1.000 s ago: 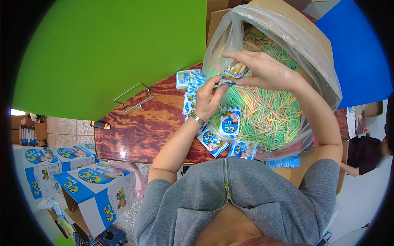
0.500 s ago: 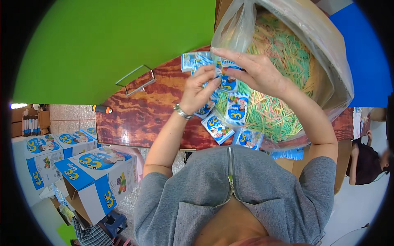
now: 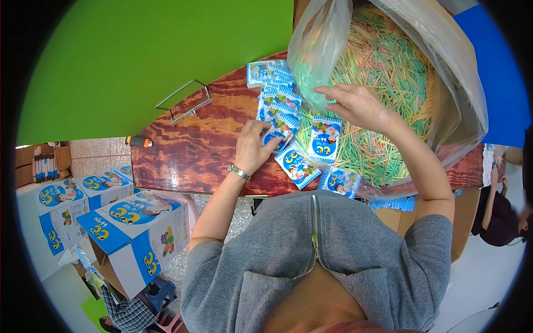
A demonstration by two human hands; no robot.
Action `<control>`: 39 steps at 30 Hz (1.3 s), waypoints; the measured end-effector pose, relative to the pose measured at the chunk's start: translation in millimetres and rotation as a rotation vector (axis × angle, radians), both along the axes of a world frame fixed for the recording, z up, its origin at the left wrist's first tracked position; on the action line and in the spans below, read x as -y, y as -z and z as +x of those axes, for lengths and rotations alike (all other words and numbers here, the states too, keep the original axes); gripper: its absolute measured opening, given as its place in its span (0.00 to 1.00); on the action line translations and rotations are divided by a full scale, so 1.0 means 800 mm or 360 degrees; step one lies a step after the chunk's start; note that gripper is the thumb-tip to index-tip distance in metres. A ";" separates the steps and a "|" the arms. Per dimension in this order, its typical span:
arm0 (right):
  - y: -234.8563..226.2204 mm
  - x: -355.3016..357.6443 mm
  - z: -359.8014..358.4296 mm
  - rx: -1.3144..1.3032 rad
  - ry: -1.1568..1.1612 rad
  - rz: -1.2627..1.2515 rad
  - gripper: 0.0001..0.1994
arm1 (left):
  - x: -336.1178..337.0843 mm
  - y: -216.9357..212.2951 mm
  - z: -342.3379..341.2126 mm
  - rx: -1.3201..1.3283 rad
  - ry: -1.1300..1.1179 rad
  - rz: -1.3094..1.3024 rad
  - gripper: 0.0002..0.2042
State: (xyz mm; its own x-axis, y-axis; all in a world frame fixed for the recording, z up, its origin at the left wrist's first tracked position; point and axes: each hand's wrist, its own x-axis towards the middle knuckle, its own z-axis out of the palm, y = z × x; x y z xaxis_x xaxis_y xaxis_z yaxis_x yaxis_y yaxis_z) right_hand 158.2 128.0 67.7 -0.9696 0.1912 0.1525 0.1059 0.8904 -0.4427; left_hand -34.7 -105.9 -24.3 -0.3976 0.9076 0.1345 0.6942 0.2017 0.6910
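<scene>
At the near end of a row of overlapping blue-and-white packets [image 3: 275, 94], my left hand [image 3: 252, 147] grips the edge of a small packet [image 3: 279, 132] between thumb and fingers. My right hand [image 3: 358, 105] is open, fingers pointing left and thumb apart, above a heap of thin green, yellow and pink sticks [image 3: 383, 72]. It is nearest the gathered edge of a large clear plastic bag [image 3: 319, 50] that surrounds the heap. One upright packet [image 3: 325, 139] lies on the sticks, and two tilted packets, one blue-and-white [image 3: 297, 165] and another [image 3: 340, 182], lie near the table's front edge.
The glossy red-brown table [image 3: 189, 150] carries a metal wire stand [image 3: 189, 102] and an orange-and-black cylinder [image 3: 139, 142] at its left end. Printed cartons [image 3: 139, 222] stand at the lower left. Other people show at the lower left and at the right.
My hands have parted from the packet they both handled. My left hand moved down and left to the packet row; my right hand shifted right and lower, over the sticks.
</scene>
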 end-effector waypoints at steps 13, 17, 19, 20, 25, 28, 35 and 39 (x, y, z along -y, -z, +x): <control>0.006 -0.006 0.029 0.0018 0.0141 0.0014 0.16 | -0.039 0.043 0.013 -0.0240 -0.0300 0.0354 0.19; 0.025 0.016 0.034 0.0180 -0.0040 0.0146 0.14 | -0.062 0.038 0.018 -0.0265 -0.0368 0.0396 0.20; 0.034 0.037 0.029 0.0280 0.0125 0.0410 0.16 | -0.064 0.032 0.021 -0.0196 -0.0369 0.0322 0.20; 0.041 0.039 0.027 0.0389 0.0162 0.0459 0.19 | -0.065 0.027 0.022 -0.0226 -0.0371 0.0286 0.20; 0.061 0.033 0.030 0.0322 0.0234 0.0374 0.12 | -0.059 0.017 0.022 -0.0446 -0.0341 0.0363 0.21; 0.066 0.029 0.036 0.0228 0.0156 0.0486 0.05 | -0.064 -0.009 0.029 -0.0525 -0.0322 0.0632 0.17; 0.025 0.020 0.046 0.0040 -0.0020 0.0781 0.05 | -0.086 -0.045 0.066 0.0016 0.0258 0.0609 0.11; 0.004 0.015 0.050 -0.0082 0.0074 0.0723 0.06 | -0.094 -0.048 0.080 0.0068 0.0222 0.0583 0.11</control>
State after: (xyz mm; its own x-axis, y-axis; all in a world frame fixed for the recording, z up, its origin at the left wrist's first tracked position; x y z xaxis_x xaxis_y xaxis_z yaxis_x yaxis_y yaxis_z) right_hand 198.2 116.0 64.4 -0.9505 0.1370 0.2789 0.1385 0.9903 -0.0145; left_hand 28.9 -30.9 14.1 -0.2864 0.8483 0.4455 0.6664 -0.1577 0.7287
